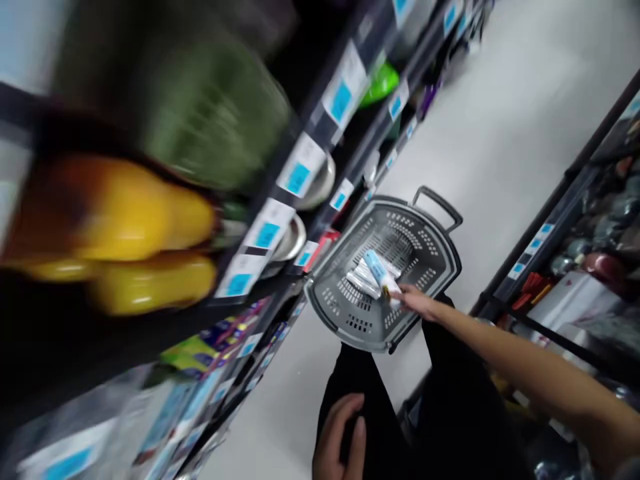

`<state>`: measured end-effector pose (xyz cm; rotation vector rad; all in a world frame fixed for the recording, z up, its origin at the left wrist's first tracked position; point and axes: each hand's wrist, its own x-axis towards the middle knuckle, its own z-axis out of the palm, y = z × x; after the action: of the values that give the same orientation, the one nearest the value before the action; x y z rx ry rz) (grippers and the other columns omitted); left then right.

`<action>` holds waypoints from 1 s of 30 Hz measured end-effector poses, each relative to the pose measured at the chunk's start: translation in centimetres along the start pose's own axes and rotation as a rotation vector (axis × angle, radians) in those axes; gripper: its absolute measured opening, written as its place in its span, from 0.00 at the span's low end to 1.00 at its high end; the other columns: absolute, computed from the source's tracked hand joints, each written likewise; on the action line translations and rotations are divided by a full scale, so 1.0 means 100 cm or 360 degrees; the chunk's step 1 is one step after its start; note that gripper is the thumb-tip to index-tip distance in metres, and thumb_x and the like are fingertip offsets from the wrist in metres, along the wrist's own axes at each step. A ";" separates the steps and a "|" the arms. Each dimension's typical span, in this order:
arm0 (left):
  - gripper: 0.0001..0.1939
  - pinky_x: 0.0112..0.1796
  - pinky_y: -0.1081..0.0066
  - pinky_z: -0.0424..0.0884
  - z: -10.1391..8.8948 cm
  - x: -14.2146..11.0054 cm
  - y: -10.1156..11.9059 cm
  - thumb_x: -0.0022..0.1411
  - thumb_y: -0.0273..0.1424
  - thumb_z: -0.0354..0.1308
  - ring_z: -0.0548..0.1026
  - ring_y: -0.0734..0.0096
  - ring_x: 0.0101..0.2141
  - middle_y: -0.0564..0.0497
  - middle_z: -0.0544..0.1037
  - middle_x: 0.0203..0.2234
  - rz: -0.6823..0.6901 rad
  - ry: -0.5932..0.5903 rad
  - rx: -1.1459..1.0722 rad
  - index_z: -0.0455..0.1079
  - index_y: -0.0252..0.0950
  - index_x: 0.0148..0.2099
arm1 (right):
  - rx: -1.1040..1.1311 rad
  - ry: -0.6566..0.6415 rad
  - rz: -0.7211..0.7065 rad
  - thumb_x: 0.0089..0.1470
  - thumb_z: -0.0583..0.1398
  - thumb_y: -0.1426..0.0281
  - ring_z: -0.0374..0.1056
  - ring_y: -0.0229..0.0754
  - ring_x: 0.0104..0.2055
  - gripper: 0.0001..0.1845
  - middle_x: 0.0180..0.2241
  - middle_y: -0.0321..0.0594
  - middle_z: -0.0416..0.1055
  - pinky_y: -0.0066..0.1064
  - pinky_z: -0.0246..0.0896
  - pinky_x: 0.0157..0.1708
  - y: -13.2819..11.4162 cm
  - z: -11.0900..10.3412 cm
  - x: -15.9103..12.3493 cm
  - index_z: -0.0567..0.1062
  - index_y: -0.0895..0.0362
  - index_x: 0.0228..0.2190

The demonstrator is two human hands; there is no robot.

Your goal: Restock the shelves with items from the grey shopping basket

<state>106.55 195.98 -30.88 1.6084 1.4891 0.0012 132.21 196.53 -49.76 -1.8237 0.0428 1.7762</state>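
Observation:
A grey shopping basket [430, 267] with a black handle stands on the pale aisle floor. Inside it lie several white and light-blue packets [373, 273]. My right hand [415, 301] reaches down into the basket with its fingers closed on the end of one light-blue packet. My left hand [340, 440] rests low against my dark trousers [450, 413], fingers loosely curled and holding nothing that I can see.
Shelving on the left carries blurred yellow items [145, 233], a green item [215, 113], metal bowls [320, 183] and blue price tags [299, 177]. Another shelf unit [585, 267] with mixed goods runs along the right. The grey floor [500, 133] stretches ahead.

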 end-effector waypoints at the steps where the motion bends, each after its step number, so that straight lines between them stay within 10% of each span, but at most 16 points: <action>1: 0.17 0.50 0.64 0.77 -0.009 -0.002 0.018 0.71 0.42 0.52 0.79 0.61 0.50 0.44 0.79 0.49 0.0088 -0.0026 0.0036 0.77 0.41 0.51 | 0.0026 -0.0039 -0.0071 0.52 0.69 0.61 0.76 0.44 0.35 0.14 0.35 0.41 0.80 0.33 0.72 0.31 -0.005 0.001 -0.036 0.78 0.56 0.38; 7: 0.16 0.55 0.55 0.75 -0.080 -0.030 0.111 0.71 0.29 0.52 0.74 0.58 0.55 0.43 0.77 0.53 0.0943 0.0143 0.0521 0.70 0.40 0.58 | -0.0015 -0.0237 -0.0743 0.46 0.70 0.51 0.75 0.52 0.48 0.31 0.46 0.44 0.79 0.44 0.71 0.50 -0.028 0.010 -0.201 0.79 0.56 0.48; 12: 0.19 0.63 0.46 0.65 -0.137 -0.050 0.136 0.69 0.30 0.57 0.67 0.51 0.62 0.41 0.73 0.57 0.1369 0.0355 0.0935 0.67 0.37 0.61 | -0.0267 -0.0186 -0.1084 0.48 0.70 0.53 0.73 0.52 0.51 0.34 0.52 0.46 0.76 0.42 0.70 0.53 -0.062 0.025 -0.281 0.76 0.55 0.53; 23: 0.19 0.57 0.53 0.68 -0.236 -0.043 0.087 0.72 0.34 0.54 0.73 0.54 0.53 0.39 0.78 0.52 0.1834 0.0516 0.1171 0.69 0.32 0.60 | -0.0640 -0.0303 -0.1678 0.55 0.67 0.60 0.71 0.48 0.49 0.25 0.51 0.45 0.73 0.43 0.68 0.52 -0.101 0.099 -0.366 0.73 0.50 0.54; 30: 0.27 0.57 0.53 0.65 -0.351 0.012 0.013 0.71 0.41 0.56 0.70 0.48 0.57 0.34 0.73 0.57 0.1019 0.0923 0.1323 0.66 0.28 0.64 | -0.0433 -0.0088 -0.1657 0.62 0.63 0.61 0.71 0.43 0.49 0.21 0.49 0.41 0.73 0.41 0.66 0.54 -0.058 0.102 -0.360 0.69 0.46 0.55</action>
<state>88.48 218.06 -10.39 2.9061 1.3799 0.2577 121.45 192.41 -13.74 -1.4938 -1.0177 1.0841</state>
